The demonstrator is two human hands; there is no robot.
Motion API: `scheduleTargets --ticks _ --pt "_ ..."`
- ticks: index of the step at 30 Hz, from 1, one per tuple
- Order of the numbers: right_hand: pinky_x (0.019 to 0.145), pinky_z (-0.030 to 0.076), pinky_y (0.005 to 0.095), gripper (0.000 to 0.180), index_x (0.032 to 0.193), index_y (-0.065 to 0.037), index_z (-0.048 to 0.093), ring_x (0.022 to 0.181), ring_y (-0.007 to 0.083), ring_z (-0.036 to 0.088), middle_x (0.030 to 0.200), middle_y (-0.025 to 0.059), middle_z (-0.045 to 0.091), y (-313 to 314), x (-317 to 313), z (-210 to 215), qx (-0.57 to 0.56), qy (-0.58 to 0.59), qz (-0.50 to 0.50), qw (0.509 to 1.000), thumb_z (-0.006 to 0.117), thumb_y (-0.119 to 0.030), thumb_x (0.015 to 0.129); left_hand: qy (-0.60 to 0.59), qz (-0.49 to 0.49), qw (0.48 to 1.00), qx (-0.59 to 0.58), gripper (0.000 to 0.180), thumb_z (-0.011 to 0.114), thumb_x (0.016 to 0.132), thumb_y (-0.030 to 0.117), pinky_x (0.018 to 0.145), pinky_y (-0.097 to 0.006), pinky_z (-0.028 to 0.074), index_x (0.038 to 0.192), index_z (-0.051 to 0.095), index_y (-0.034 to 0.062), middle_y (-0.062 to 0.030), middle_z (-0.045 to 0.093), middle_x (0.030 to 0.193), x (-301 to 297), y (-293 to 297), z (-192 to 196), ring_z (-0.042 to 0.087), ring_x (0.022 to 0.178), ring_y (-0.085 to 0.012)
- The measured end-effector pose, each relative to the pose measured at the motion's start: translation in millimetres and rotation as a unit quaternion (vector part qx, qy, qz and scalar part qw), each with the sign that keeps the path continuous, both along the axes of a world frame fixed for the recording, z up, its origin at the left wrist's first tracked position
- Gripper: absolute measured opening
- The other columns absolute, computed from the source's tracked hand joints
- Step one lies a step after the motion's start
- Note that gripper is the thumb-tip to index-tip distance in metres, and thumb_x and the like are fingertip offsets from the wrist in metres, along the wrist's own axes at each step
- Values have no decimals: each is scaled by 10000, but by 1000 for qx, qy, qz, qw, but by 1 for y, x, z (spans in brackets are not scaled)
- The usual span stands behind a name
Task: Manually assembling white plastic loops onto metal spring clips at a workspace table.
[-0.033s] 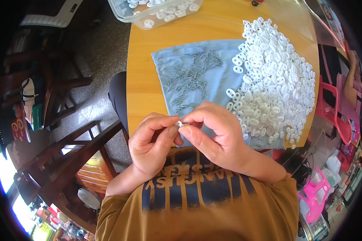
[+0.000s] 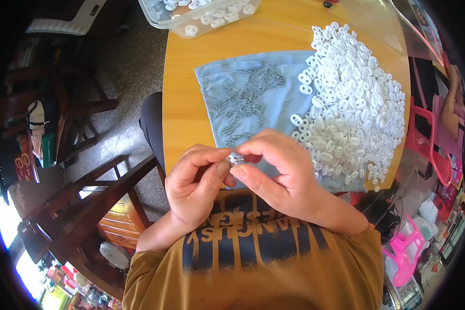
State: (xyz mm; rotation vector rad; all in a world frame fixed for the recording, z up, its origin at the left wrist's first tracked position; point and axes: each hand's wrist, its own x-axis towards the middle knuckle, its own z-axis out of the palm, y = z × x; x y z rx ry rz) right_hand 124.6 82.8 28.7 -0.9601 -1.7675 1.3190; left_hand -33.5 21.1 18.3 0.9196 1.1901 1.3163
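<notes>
My left hand and my right hand meet at the near edge of the round wooden table. Both pinch one small metal spring part between thumb and fingertips. Just beyond the hands lies a light blue cloth strewn with several small metal springs. A big heap of white plastic oval pieces covers the cloth's right side and the table's right part.
A clear plastic tub with more white pieces stands at the table's far edge. Dark wooden chairs stand on the tiled floor to the left. Pink plastic chairs and another person's arm are at the right.
</notes>
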Motion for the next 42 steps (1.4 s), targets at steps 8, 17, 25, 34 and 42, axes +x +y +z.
scheduleTargets --ticks 8,17,25,34,42 --pt "710 399 383 159 815 -41 578 774 279 524 818 84 551 32 53 0 217 -340 -74 912 684 -54 697 -72 12 997 -6 185 526 868 -65 625 -210 462 1045 575 -40 -69 552 864 0 7 -3 580 672 -112" --pt "732 384 372 190 786 -48 590 806 259 524 804 68 560 34 49 -4 249 -410 -22 877 707 -19 640 -82 12 997 2 189 531 869 -60 614 -198 449 1052 573 -36 -63 557 860 -2 8 -3 571 664 -104" --pt "712 412 323 174 842 -39 582 756 215 550 821 60 581 32 43 -5 180 -316 -11 931 667 15 700 -125 14 991 -35 199 546 867 -46 587 -190 435 1062 578 -18 -52 597 857 0 13 2 554 651 -85" --pt "753 434 241 267 1113 14 573 821 85 532 923 23 598 25 19 23 -361 240 -21 901 589 -88 867 -207 8 978 -39 181 549 874 1 559 -215 434 1053 566 -25 -109 630 860 4 30 22 544 596 -115" --pt "776 426 221 272 1118 18 570 848 83 540 940 28 601 21 14 28 -361 227 1 905 591 -96 872 -195 4 980 -46 171 537 866 -23 562 -218 464 1034 570 -32 -101 626 837 6 30 23 567 598 -115"
